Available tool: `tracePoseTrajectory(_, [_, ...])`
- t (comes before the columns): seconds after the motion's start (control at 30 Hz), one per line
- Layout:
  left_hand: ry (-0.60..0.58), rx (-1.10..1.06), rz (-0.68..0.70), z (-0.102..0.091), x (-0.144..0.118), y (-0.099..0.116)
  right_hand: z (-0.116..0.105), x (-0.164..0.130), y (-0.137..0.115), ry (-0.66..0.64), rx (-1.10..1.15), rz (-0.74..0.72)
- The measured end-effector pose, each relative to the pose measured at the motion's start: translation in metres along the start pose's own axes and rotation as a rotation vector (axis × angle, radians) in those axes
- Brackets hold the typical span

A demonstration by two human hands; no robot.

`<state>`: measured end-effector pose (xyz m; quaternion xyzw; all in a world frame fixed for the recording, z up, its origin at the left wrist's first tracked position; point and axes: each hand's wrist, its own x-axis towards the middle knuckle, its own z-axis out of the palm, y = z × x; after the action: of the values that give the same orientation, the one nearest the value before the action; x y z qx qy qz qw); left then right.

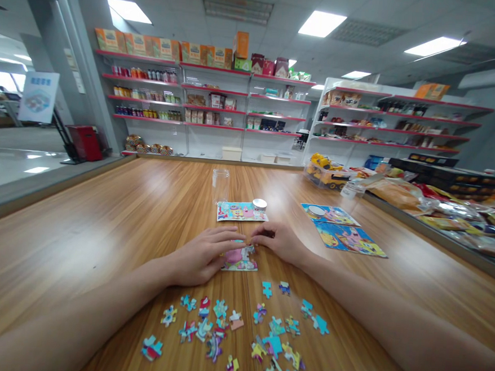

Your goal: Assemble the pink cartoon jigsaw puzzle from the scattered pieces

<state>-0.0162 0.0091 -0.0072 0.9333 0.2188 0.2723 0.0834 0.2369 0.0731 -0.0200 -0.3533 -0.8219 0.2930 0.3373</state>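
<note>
Touching puzzle w/ LH, RH adj., pcs. nearby

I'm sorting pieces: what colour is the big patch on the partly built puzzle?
The big patch is pink, seen in the head view.

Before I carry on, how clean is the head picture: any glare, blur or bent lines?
In the head view, ceiling lights burn out white, with glare patches on the floor at left; in the head view, wide-angle distortion tilts the shelves; also in the head view, print on the loose puzzle pieces looks soft.
</note>
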Motion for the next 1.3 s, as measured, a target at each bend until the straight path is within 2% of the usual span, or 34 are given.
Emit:
tracePoseTrajectory(0.2, [-0.132,-0.005,0.03,0.003,0.001,0.002,0.001,-0.001,0.002,0.032,-0.01,-0.021])
tracePoseTrajectory(0.57, [-0.136,-0.02,0.05,0.002,0.002,0.007,0.004,-0.001,-0.008,0.019,-0.017,0.021])
tracePoseTrajectory(1.3, [-0.134,-0.027,0.048,0.002,0.005,0.009,0.005,-0.003,-0.014,0.034,-0.215,-0.145])
